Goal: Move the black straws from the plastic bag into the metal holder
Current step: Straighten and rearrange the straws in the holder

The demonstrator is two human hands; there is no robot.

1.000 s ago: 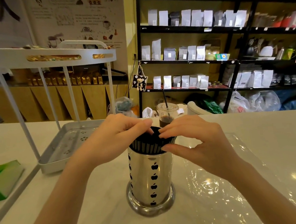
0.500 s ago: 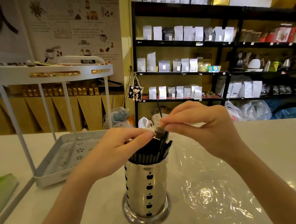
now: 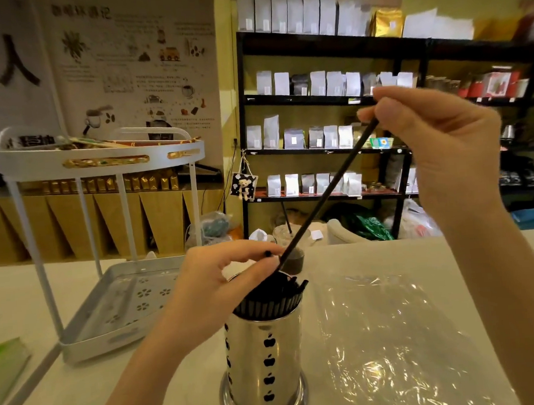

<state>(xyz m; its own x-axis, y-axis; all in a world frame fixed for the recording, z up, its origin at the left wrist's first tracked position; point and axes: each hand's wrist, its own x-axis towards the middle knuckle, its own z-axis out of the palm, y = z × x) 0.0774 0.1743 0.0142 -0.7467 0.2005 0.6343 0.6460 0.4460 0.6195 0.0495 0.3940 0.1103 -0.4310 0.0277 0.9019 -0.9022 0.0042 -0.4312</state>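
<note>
- A white two-tier rack [image 3: 109, 321] stands at the left of the worktop [image 3: 484, 256], its perforated lower tray near the holder but not touching it; it plays no part in this step.
- The left hand [image 3: 215, 288] rests over the left rim of the metal holder [image 3: 265, 360], fingers [image 3: 256, 253] curled against the packed straw tops; whether they pinch any one straw, I cannot tell.
- The black straws [image 3: 268, 303] fill the holder, standing upright with their tops just above the rim, a few tips askew at the right side.
- One single straw [image 3: 325, 195] slants up and to the right from the bundle, its lower end just beside the left fingertips, its upper end in the right hand.
- The plastic bag [image 3: 385, 336] lies flat and looks empty on the worktop, right of the holder.
- The right hand [image 3: 442, 145] is raised well above the holder, thumb and forefinger clenched on the straw's top end.
- Judgement: the transfer looks nearly finished; this is the seating of one last or stray straw.
- The next move calls for bringing the straw upright, finding a gap in the crowded bundle, and sliding it down while the left hand steadies the rest.
</note>
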